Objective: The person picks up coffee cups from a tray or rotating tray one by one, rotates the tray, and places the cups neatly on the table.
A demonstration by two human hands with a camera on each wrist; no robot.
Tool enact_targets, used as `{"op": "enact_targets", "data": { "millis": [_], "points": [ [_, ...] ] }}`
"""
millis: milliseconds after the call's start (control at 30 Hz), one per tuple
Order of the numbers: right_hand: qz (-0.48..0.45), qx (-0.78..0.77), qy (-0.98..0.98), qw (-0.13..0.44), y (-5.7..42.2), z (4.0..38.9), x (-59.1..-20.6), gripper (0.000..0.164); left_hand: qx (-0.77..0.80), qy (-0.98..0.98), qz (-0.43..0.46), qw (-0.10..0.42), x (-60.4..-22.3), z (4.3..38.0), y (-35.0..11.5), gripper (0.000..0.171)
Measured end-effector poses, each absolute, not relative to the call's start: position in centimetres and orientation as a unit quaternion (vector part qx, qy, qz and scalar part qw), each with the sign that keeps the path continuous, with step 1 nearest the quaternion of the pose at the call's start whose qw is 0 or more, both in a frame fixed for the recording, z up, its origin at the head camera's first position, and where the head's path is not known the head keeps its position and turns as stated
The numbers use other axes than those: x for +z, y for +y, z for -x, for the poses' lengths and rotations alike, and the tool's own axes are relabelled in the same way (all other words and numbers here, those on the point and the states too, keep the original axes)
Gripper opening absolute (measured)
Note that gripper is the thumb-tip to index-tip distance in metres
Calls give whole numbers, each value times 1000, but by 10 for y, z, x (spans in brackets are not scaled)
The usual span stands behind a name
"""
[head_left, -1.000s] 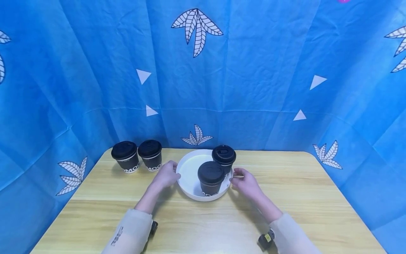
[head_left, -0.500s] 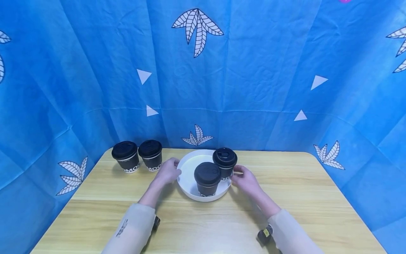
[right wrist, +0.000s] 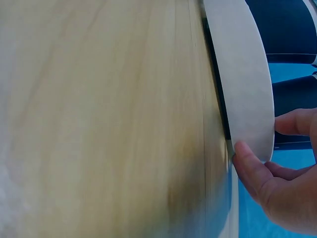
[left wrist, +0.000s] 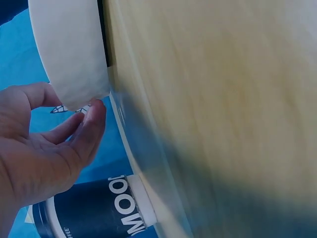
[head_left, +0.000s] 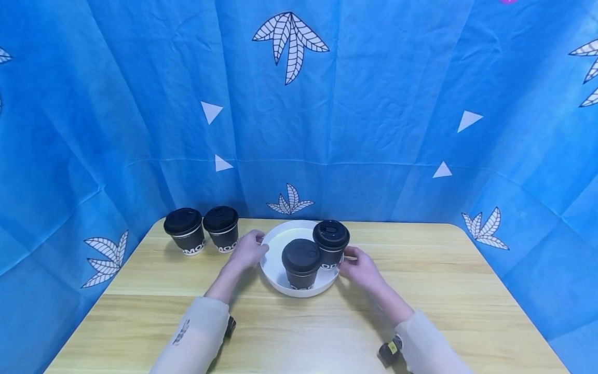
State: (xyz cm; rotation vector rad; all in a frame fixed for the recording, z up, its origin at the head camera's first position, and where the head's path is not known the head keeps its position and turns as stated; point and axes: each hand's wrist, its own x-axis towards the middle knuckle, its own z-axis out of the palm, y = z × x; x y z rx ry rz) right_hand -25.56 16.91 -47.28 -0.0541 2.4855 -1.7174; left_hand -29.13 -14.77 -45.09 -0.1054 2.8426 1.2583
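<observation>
A round white tray [head_left: 275, 275] with a raised rim is at the middle of the table, carrying two black lidded coffee cups. The front coffee cup [head_left: 301, 259] stands left of the rear coffee cup [head_left: 330, 240], close beside it. My left hand [head_left: 247, 250] grips the tray's left rim, thumb on top and fingers against the outer wall [left wrist: 69, 49]. At the right rim my right hand [head_left: 362, 267] holds the tray the same way, its fingertips low on the wall [right wrist: 242, 79]. A dark strip shows under the tray's edge in both wrist views.
Two more black coffee cups, the outer cup [head_left: 184, 231] and the inner cup [head_left: 221, 228], stand at the table's back left, near my left hand. A blue curtain [head_left: 374, 104] hangs behind the wooden table [head_left: 299, 332].
On the tray, the front cup has shifted left and the rear cup has come slightly toward me. Both hands have stayed at the rim, with the tray almost in place.
</observation>
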Motion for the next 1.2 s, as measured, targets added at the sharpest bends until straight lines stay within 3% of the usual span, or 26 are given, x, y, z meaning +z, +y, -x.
{"op": "enact_targets", "data": {
  "millis": [767,1200],
  "points": [
    [5,-585,808,61,164,235,-469,71,363,931,13,39,-436,262,-151,52],
    [8,-587,810,3,167,252,-468,45,372,928,3,38,-439,271,-153,49]
  ]
}}
